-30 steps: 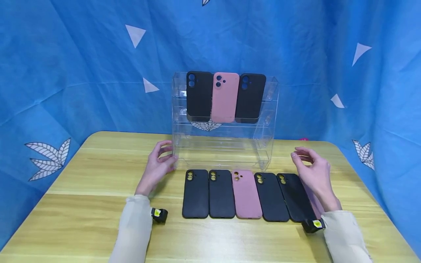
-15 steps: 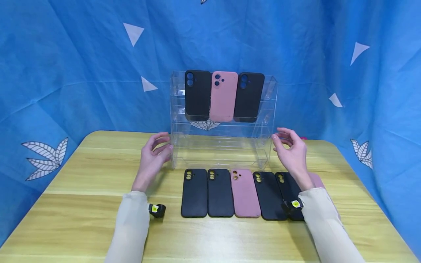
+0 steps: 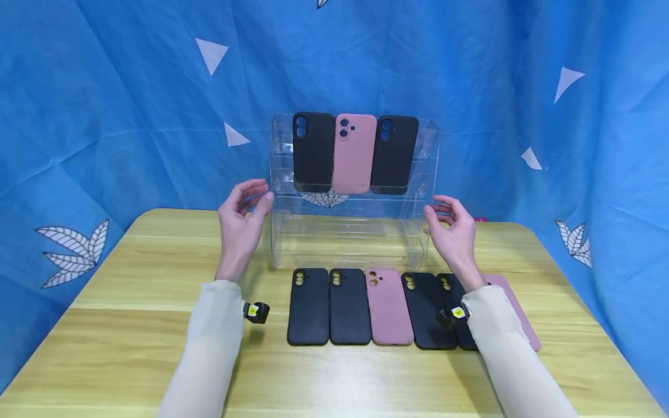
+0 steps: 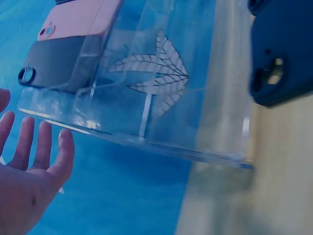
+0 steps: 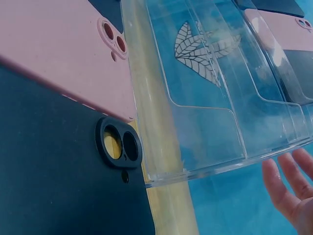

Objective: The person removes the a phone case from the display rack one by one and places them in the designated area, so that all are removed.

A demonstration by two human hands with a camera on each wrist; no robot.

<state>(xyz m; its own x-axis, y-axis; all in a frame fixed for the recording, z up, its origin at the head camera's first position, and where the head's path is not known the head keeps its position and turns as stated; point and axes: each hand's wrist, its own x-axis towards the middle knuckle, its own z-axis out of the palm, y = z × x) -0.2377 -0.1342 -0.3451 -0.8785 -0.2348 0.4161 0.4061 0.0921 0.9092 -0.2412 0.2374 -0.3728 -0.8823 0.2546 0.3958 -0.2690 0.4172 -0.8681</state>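
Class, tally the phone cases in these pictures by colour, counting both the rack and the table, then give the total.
Black phone cases: 6, e.g.
Pink phone cases: 3, e.g.
Total: 9, of which 3 stand on the clear rack and 6 lie on the table.

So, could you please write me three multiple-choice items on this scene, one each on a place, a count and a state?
1. Where do the three upright phone cases stand?
A. top tier of the clear acrylic rack
B. on the table
C. bottom tier

2. How many pink phone cases lie flat in the row on the table?
A. none
B. two
C. five

3. How are the hands?
A. both gripping cases
B. both open, holding nothing
C. one in a fist

Answers:
1 A: the upright phone cases stand at the top of the clear acrylic rack.
2 B: one pink case mid-row, another at the right end.
3 B: left hand and right hand flank the rack, fingers relaxed.
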